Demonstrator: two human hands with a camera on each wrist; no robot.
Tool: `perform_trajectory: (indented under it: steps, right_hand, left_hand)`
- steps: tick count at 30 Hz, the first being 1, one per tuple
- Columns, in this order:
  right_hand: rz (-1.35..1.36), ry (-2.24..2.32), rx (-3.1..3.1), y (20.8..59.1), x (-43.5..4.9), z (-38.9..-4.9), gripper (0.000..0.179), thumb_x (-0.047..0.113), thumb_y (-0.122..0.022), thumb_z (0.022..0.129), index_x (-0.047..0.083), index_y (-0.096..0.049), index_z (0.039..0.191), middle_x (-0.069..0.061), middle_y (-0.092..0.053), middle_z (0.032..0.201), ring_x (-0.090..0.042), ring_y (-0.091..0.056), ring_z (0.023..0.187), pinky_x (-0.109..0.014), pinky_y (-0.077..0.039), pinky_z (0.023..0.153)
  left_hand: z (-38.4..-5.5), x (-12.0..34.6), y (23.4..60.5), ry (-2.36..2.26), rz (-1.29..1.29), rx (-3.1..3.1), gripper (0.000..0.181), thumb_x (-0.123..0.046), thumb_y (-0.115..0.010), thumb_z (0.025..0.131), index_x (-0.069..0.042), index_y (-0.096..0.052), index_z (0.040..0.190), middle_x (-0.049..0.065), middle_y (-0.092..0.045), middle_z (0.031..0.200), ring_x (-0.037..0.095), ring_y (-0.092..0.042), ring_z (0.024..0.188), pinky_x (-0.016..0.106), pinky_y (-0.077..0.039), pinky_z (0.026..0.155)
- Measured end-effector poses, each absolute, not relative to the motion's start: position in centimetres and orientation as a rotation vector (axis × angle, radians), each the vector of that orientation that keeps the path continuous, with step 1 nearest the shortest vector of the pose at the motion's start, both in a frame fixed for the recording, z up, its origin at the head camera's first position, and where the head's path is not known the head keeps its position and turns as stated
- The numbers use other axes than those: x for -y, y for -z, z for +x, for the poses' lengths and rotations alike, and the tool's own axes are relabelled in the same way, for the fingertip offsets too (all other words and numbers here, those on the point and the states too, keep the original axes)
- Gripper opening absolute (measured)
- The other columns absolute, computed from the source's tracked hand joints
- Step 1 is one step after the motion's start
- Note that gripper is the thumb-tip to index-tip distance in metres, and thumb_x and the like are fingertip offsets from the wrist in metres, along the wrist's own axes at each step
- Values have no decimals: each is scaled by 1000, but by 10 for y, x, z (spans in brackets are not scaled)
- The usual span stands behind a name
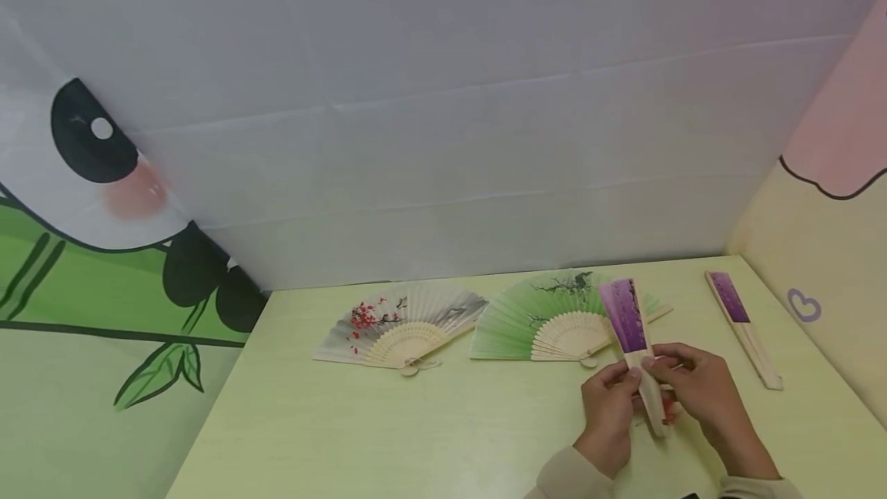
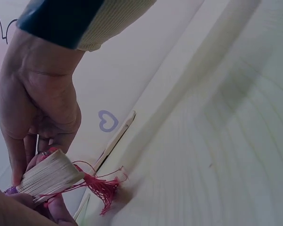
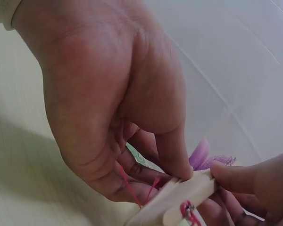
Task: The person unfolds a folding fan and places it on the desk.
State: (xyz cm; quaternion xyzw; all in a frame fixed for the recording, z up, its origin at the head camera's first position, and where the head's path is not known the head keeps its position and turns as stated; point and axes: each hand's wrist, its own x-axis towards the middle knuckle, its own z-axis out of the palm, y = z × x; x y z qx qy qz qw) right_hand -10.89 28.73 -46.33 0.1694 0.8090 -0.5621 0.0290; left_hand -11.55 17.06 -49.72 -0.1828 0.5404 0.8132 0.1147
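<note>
Both hands hold one purple folding fan [image 1: 627, 322], nearly folded, its leaf slightly parted at the top. My left hand [image 1: 608, 406] grips the wooden ribs from the left, thumb on the front. From the right, my right hand [image 1: 700, 387] pinches the same ribs just above that thumb. A red tassel [image 2: 104, 188] hangs from the fan's pivot end in the left wrist view. The pivot with its red cord [image 3: 188, 212] shows in the right wrist view. Behind the held fan lies an open green fan [image 1: 527, 322], partly covered by it.
An open white-grey fan with red blossoms [image 1: 402, 326] lies left of the green one. Another purple fan [image 1: 744, 329], folded, rests near the right edge of the pale table [image 1: 388, 437]. A white sheet wall [image 1: 443, 137] rises behind, with printed side walls left and right.
</note>
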Motion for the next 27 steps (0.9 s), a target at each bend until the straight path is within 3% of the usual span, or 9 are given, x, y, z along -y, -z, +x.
perform_trajectory:
  steps: [11,20,27]
  right_hand:
    - [525,1946,-2314,472,-291,-109,51,9,-68,104,-20,-49,141,9,-71,87,-5,-71,79,-29,-65,70]
    - [552,2019,-2239,473,-290,-109,32,8,-69,104,-10,-62,129,10,-71,85,-4,-71,82,-28,-65,71]
    - [561,2047,-2223,472,-288,-108,29,9,-69,104,-6,-63,128,12,-71,85,-3,-70,83,-27,-65,73]
  left_hand:
    - [-116,-164,498,-2410,-554,-1569,14,5,-69,96,5,-74,109,7,-63,89,14,-64,77,27,-59,68]
    - [-115,-162,496,-2444,-555,-1560,11,4,-68,97,3,-75,106,4,-61,86,12,-61,71,20,-52,61]
    - [-117,-161,498,-2484,-548,-1562,12,4,-67,98,4,-76,106,3,-59,86,13,-59,73,20,-51,60]
